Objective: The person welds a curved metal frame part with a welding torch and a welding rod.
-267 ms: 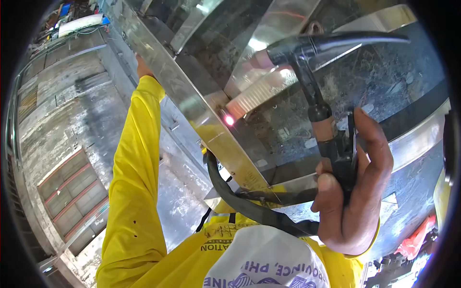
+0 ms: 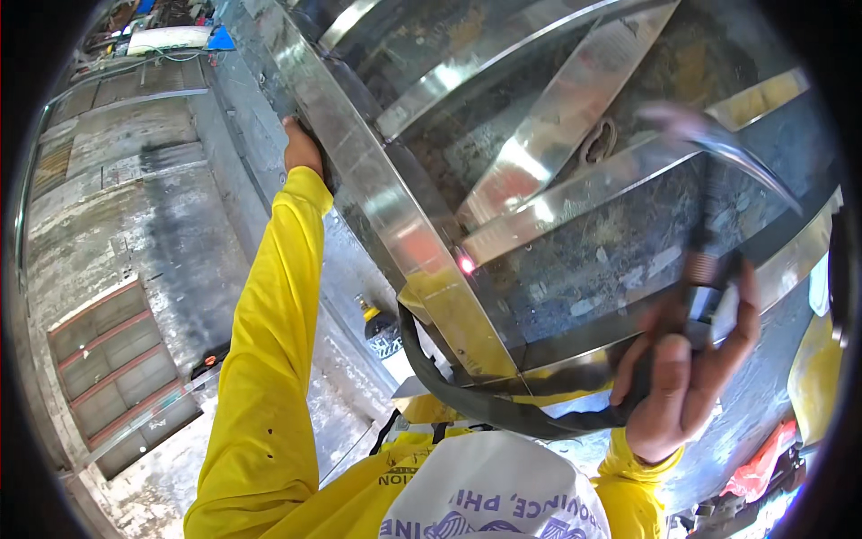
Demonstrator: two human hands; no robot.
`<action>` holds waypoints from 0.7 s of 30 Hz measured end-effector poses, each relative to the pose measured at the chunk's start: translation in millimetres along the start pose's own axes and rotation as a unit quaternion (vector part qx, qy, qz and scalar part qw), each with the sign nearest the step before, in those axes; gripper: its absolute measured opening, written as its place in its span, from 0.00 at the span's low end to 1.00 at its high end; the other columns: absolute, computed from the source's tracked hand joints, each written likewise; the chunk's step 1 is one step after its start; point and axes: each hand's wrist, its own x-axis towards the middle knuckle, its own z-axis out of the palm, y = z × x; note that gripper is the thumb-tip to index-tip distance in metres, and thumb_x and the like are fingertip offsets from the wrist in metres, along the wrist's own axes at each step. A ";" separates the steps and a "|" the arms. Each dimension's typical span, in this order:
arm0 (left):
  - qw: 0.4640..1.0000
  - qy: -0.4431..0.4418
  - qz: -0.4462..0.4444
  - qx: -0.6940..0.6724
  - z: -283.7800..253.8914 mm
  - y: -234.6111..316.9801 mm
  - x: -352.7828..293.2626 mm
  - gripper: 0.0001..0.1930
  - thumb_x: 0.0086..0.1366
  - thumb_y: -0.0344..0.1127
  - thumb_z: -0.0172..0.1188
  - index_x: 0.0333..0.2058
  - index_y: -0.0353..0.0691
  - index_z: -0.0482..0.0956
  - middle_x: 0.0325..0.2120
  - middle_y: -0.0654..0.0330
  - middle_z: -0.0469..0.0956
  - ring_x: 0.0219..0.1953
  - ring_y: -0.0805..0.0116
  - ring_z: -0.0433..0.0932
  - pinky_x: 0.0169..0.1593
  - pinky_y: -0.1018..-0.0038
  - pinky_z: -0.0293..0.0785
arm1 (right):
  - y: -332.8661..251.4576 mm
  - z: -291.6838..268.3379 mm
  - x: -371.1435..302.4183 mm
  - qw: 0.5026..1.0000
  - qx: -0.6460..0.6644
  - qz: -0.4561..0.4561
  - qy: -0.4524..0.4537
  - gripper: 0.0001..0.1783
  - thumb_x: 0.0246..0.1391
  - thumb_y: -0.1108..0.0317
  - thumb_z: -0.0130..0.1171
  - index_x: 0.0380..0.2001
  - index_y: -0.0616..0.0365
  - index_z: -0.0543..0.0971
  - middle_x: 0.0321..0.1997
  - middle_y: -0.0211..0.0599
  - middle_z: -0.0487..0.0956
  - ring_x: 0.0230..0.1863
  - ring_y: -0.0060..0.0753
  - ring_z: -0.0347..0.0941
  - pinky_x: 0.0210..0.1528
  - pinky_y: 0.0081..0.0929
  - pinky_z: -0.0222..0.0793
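The left arm, in a yellow sleeve, stretches straight up and away from the body, elbow nearly locked. The left hand (image 2: 302, 148) at its end is seen from the back of the wrist; its fingers are hidden, so whether they are curled or flat cannot be told. The right arm is bent, its yellow cuff low in the view. The right hand (image 2: 687, 368) is raised with the palm turned toward the camera, fingers (image 2: 738, 325) wrapped in a closed fist, thumb pointing upward.
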 end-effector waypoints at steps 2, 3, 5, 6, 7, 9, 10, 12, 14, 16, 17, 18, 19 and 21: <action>0.992 -0.024 -0.053 -0.110 0.7 12.3 4.4 0.49 0.80 0.80 0.41 0.67 0.36 0.84 0.57 0.52 0.89 0.57 0.51 0.88 0.63 0.60 0.83 | -4.6 8.6 10.7 0.986 0.034 -0.085 0.137 0.43 0.82 0.64 0.53 0.89 0.53 0.44 0.52 0.53 0.82 0.18 0.23 0.70 0.17 0.21 0.64; 0.991 -0.026 -0.046 -0.121 -0.1 16.5 3.7 0.49 0.80 0.80 0.41 0.67 0.36 0.84 0.57 0.52 0.89 0.57 0.51 0.88 0.63 0.60 0.83 | -5.3 10.5 12.0 0.985 0.035 -0.098 0.135 0.43 0.82 0.64 0.53 0.89 0.53 0.44 0.52 0.53 0.82 0.18 0.23 0.70 0.17 0.21 0.64; 0.998 0.018 -0.053 -0.013 1.6 16.8 -14.0 0.55 0.79 0.82 0.38 0.69 0.29 0.81 0.61 0.45 0.87 0.62 0.45 0.86 0.68 0.59 0.78 | -0.4 10.1 10.9 0.972 0.013 -0.126 0.198 0.42 0.82 0.65 0.51 0.89 0.53 0.45 0.54 0.54 0.81 0.17 0.25 0.70 0.17 0.22 0.65; 0.998 0.018 -0.044 -0.029 6.1 18.8 -16.8 0.55 0.79 0.82 0.38 0.69 0.29 0.81 0.61 0.45 0.87 0.62 0.45 0.86 0.68 0.59 0.78 | 0.0 6.0 7.6 0.980 -0.002 -0.124 0.158 0.41 0.82 0.65 0.50 0.88 0.53 0.45 0.55 0.53 0.80 0.18 0.25 0.69 0.17 0.22 0.66; 0.996 0.062 -0.026 0.065 3.7 17.8 -15.0 0.58 0.78 0.83 0.36 0.67 0.24 0.81 0.64 0.36 0.83 0.68 0.38 0.80 0.73 0.55 0.72 | 0.8 2.1 5.2 0.978 0.006 -0.139 0.153 0.41 0.82 0.65 0.50 0.88 0.53 0.45 0.55 0.53 0.80 0.18 0.25 0.69 0.17 0.22 0.66; 0.984 0.104 -0.005 0.145 0.8 10.6 -11.1 0.61 0.77 0.84 0.34 0.65 0.18 0.81 0.66 0.27 0.80 0.74 0.31 0.75 0.77 0.51 0.66 | 6.6 0.8 3.1 0.989 -0.038 -0.127 0.072 0.40 0.83 0.66 0.49 0.88 0.52 0.45 0.54 0.51 0.80 0.18 0.24 0.68 0.17 0.21 0.66; 0.983 0.094 0.006 0.156 -0.2 5.8 -11.2 0.61 0.77 0.84 0.34 0.64 0.18 0.82 0.66 0.26 0.80 0.73 0.29 0.75 0.77 0.50 0.67 | 11.3 6.8 4.4 0.985 -0.035 -0.141 0.091 0.41 0.82 0.68 0.49 0.88 0.51 0.45 0.53 0.50 0.79 0.18 0.22 0.68 0.18 0.21 0.67; 0.983 0.094 0.020 0.156 -4.4 6.7 -9.4 0.61 0.77 0.83 0.34 0.62 0.18 0.83 0.65 0.25 0.80 0.72 0.28 0.75 0.76 0.49 0.67 | 10.4 12.7 4.7 0.985 -0.023 -0.139 0.097 0.42 0.82 0.67 0.50 0.88 0.51 0.43 0.53 0.52 0.79 0.18 0.22 0.68 0.19 0.21 0.67; 0.978 0.109 0.012 0.179 6.2 4.1 -17.8 0.60 0.78 0.82 0.35 0.62 0.18 0.83 0.64 0.24 0.80 0.71 0.27 0.76 0.75 0.48 0.68 | 5.1 13.7 0.0 0.985 -0.018 -0.109 0.134 0.43 0.82 0.67 0.50 0.88 0.51 0.41 0.56 0.55 0.79 0.19 0.22 0.68 0.19 0.21 0.68; 0.980 0.106 0.005 0.168 13.5 5.9 -19.8 0.59 0.78 0.82 0.35 0.63 0.19 0.82 0.64 0.24 0.80 0.71 0.27 0.76 0.75 0.47 0.69 | 5.3 12.9 -0.5 0.981 -0.022 -0.108 0.160 0.43 0.81 0.69 0.49 0.88 0.50 0.41 0.56 0.54 0.80 0.19 0.23 0.68 0.19 0.21 0.68; 0.980 0.107 -0.001 0.170 14.3 3.7 -19.5 0.59 0.78 0.82 0.36 0.64 0.20 0.82 0.64 0.24 0.80 0.72 0.27 0.76 0.75 0.47 0.69 | 5.2 14.3 -3.8 0.977 -0.019 -0.097 0.188 0.42 0.81 0.70 0.48 0.88 0.49 0.42 0.56 0.54 0.80 0.18 0.23 0.68 0.19 0.22 0.68; 0.976 0.112 -0.001 0.186 13.0 5.0 -13.8 0.58 0.78 0.82 0.37 0.65 0.21 0.81 0.64 0.24 0.80 0.71 0.28 0.76 0.75 0.46 0.70 | 7.3 19.3 0.1 0.972 -0.029 -0.117 0.202 0.41 0.80 0.72 0.49 0.88 0.46 0.48 0.50 0.45 0.79 0.20 0.23 0.69 0.19 0.22 0.67; 0.979 0.107 -0.007 0.176 16.2 6.8 -15.2 0.58 0.78 0.82 0.37 0.64 0.21 0.81 0.64 0.25 0.80 0.71 0.28 0.77 0.74 0.46 0.70 | 3.0 21.8 0.8 0.973 -0.046 -0.105 0.201 0.41 0.81 0.72 0.49 0.88 0.46 0.47 0.49 0.45 0.80 0.20 0.24 0.70 0.19 0.23 0.68; 0.978 0.117 -0.003 0.171 12.8 7.8 -7.2 0.57 0.77 0.82 0.37 0.64 0.23 0.82 0.64 0.27 0.81 0.70 0.29 0.78 0.74 0.45 0.71 | 4.8 22.5 5.4 0.979 -0.050 -0.116 0.163 0.41 0.81 0.72 0.48 0.87 0.48 0.44 0.54 0.47 0.80 0.19 0.23 0.69 0.20 0.23 0.69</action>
